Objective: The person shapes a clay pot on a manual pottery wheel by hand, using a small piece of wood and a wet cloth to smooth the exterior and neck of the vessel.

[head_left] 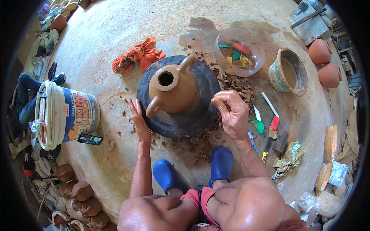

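Note:
A brown clay jar point(178, 92) with two looped handles and a dark round mouth stands on a black round wheel point(181, 127) in front of me. My left hand point(138, 121) is at the wheel's left edge beside the lower handle, its fingers stretched out and apart. My right hand point(233, 115) is raised at the wheel's right side, thumb and forefinger pinched; I cannot make out what, if anything, is between them. Clay scraps point(235, 86) lie around the wheel.
An orange cloth point(146, 54), a tool bowl point(239, 32), a slurry pot point(279, 71) and hand tools point(274, 122) surround the wheel. A large bucket point(52, 115), phone point(90, 139) and another person's legs point(31, 86) are left; several pots point(83, 190) lie lower left.

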`<state>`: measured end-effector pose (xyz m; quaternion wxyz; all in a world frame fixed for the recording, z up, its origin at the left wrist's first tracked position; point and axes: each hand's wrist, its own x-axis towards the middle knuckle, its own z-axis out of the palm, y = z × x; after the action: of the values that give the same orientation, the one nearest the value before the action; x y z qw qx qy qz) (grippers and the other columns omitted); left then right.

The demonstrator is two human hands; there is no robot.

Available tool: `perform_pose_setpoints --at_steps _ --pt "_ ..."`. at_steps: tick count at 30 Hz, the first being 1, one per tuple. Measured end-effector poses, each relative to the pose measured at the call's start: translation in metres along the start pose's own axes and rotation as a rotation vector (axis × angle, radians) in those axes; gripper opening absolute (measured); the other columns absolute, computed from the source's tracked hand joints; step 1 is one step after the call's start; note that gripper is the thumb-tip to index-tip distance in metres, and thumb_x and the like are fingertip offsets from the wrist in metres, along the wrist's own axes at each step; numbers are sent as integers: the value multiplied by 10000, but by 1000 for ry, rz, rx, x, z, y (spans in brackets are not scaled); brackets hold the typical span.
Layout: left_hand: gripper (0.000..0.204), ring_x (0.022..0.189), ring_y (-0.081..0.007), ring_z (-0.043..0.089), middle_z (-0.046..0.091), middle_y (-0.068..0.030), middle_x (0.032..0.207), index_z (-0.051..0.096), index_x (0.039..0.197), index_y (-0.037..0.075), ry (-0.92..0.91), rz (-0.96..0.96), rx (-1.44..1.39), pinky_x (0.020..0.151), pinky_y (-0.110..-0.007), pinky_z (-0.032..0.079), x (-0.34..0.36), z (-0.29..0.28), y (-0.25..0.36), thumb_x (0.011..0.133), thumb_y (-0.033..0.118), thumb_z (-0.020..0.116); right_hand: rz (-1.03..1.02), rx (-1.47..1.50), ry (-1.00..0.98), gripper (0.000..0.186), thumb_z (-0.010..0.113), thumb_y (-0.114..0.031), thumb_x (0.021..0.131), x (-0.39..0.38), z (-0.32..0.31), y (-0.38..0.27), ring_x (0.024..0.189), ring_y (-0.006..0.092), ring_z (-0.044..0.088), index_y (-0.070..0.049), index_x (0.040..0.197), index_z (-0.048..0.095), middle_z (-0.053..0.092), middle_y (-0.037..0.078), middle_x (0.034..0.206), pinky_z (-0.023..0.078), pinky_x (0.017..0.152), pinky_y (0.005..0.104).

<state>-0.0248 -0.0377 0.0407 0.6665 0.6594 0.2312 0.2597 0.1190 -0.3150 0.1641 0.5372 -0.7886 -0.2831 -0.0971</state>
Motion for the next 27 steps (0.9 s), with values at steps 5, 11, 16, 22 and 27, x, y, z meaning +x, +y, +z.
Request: perform_pose_setpoints --at_steps 5,11,16,22,27 --pt "1048 1588 -363 353 268 -287 1743 41 1766 170 64 -17 -12 1314 -470 183 15 3 -2 1010 885 165 -310 -295 58 539 927 -438 818 39 27 -29 1298 373 597 -110 1215 768 665 142 1352 487 1073 482" --pt "860 1471 -396 523 333 -260 1727 33 1759 231 153 -121 -80 1234 -498 430 28 4 -6 1084 762 85 -264 -278 -51 1141 915 -685 672 72 73 -27 1536 524 327 -191 1612 498 432 228 1614 248 1206 724" --pt "846 1438 -367 566 469 -259 1647 49 1754 159 222 -58 25 1201 -472 460 35 11 -8 1117 711 118 -206 -218 126 724 895 -440 833 75 14 28 1483 512 445 -122 1443 668 541 251 1535 380 1198 634" --pt "564 1566 -378 386 351 -241 1721 551 1498 30 280 0 -135 1297 -505 283 57 -26 -43 1150 443 388 269 -417 324 190 786 -203 985 -8 -120 103 848 283 756 -22 1043 774 775 139 975 587 748 385" --pt "379 1595 -344 335 362 -214 1727 704 1283 -9 112 325 562 1298 -471 281 59 -19 -55 1099 261 510 703 -728 94 306 788 -232 953 -132 -199 152 866 327 782 -60 1205 770 798 155 1000 603 789 436"
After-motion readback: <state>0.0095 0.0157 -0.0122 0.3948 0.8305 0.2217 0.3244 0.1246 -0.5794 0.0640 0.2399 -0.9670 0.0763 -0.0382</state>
